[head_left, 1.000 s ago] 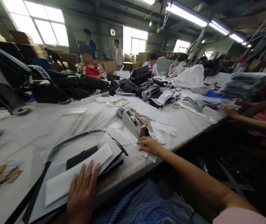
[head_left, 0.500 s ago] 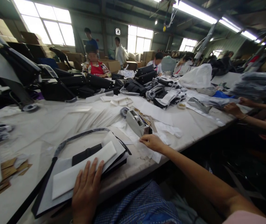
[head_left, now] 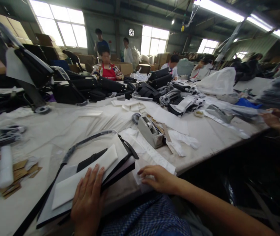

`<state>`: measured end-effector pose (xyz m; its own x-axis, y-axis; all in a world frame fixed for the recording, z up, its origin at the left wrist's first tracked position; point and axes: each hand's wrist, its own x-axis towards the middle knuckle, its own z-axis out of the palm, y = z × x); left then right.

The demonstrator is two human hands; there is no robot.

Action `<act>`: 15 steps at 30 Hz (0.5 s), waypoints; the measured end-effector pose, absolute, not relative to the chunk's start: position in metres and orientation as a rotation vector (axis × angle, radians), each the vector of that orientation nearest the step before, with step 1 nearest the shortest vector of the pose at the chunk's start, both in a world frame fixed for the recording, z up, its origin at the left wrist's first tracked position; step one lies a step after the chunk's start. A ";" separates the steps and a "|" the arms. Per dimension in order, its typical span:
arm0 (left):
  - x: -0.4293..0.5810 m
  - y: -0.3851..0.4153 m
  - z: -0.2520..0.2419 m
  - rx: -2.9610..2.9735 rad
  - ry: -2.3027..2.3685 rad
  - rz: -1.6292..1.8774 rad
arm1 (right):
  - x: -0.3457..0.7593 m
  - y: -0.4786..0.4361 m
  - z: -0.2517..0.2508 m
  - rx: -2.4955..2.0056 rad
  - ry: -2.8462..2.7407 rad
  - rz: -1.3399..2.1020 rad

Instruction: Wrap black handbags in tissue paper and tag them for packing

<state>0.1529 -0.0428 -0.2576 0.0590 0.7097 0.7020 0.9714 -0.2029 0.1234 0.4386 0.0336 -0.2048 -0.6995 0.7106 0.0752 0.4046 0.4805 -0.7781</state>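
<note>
A black bag (head_left: 40, 223) lies at the table's front edge, its long wrapped handle (head_left: 88, 137) curving up behind it. Across its pale grey panel rests a folded white padding sheet (head_left: 86, 178). My left hand (head_left: 88, 193) is spread flat over that sheet, fingers stretched. Just right of the bag, my right hand (head_left: 158, 178) has its fingers curled with fingertips and thumb close together, beside a whitish translucent film (head_left: 138, 178). What sits between the fingertips is too faint to make out. Behind it stands a grey tape dispenser (head_left: 151, 132).
A tape roll (head_left: 136, 118) sits by the dispenser. Cardboard scraps (head_left: 19, 173) and a white roll (head_left: 6, 167) lie left. Black bags (head_left: 110, 84) are heaped at the back. A co-worker's hands (head_left: 275, 119) handle plastic at the right. Other people work beyond the table.
My right hand has moved from the tape dispenser toward me and down to the bag's right side. My left hand stays flat on the padding sheet. The view has turned slightly left.
</note>
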 end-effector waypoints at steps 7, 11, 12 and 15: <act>0.147 -0.044 -0.241 -1.885 -1.785 -1.005 | 0.408 0.047 -0.216 -1.070 -2.400 0.851; 0.147 -0.043 -0.240 -1.878 -1.793 -1.014 | 0.381 0.076 -0.251 -1.017 -2.496 0.555; 0.147 -0.043 -0.240 -1.874 -1.792 -1.012 | 0.374 0.082 -0.259 -0.997 -2.536 0.512; 0.146 -0.043 -0.241 -1.845 -1.795 -1.016 | 0.358 0.094 -0.275 -0.880 -2.626 0.448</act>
<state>0.1457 -0.0434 -0.2413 -0.0728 0.7008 0.7096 0.9692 -0.1181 0.2161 0.3581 0.0938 -0.2747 -0.7526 0.6236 0.2114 0.5181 0.7590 -0.3944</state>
